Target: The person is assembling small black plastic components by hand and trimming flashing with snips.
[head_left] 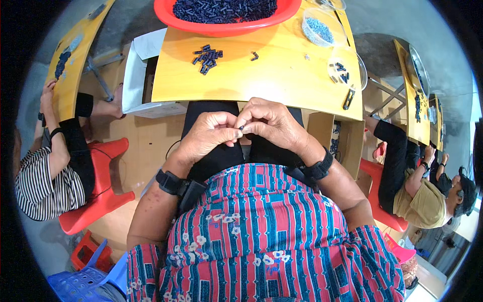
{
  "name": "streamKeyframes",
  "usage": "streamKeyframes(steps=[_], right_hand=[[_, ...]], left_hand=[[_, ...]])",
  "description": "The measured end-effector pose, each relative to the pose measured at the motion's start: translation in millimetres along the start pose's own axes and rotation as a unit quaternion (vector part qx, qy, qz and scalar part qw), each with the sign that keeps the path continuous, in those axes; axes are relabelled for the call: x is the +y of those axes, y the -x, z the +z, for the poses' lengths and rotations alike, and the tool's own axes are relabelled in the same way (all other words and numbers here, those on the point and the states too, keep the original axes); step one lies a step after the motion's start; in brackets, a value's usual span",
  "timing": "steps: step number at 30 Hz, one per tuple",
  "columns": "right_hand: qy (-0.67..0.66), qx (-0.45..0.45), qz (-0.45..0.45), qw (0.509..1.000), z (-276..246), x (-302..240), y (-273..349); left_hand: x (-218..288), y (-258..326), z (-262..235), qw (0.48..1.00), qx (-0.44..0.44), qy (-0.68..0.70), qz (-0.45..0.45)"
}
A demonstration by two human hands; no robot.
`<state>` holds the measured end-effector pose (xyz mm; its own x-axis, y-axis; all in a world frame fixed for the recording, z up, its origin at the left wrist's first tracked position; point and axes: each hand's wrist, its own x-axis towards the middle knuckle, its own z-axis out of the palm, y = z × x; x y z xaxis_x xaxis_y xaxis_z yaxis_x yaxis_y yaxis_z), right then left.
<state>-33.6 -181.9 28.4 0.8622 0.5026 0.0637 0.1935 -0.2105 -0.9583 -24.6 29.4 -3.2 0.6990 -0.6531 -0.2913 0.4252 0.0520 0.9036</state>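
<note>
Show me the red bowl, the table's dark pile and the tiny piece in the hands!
Red bowl [227, 31], head view: front wall.
Dark pile [207, 59], head view: its middle.
Tiny piece [241, 127], head view: its visible bit.

Table [282, 83]: yellow top. At the far edge, I note a red basin [221, 30] of dark parts. Nearer, left: a loose pile [207, 59]. Centre: a few strays [254, 56]. Right: a clear tub [336, 44] of blue bits, a clear dish [350, 53] holding dark parts, and a black tool [348, 99] near the corner.
</note>
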Motion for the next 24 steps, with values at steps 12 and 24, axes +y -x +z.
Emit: streamKeyframes(steps=[12,24], right_hand=[[0.149,0.244,0.082,0.955,-27,11,-6],[0.528,0.158,-0.043,0.833,-67,23,-50]], left_hand=[[-10,0,2,0.996,0.050,-0.022,0.070],[-5,4,13,0.994,0.080,0.009,0.072]])
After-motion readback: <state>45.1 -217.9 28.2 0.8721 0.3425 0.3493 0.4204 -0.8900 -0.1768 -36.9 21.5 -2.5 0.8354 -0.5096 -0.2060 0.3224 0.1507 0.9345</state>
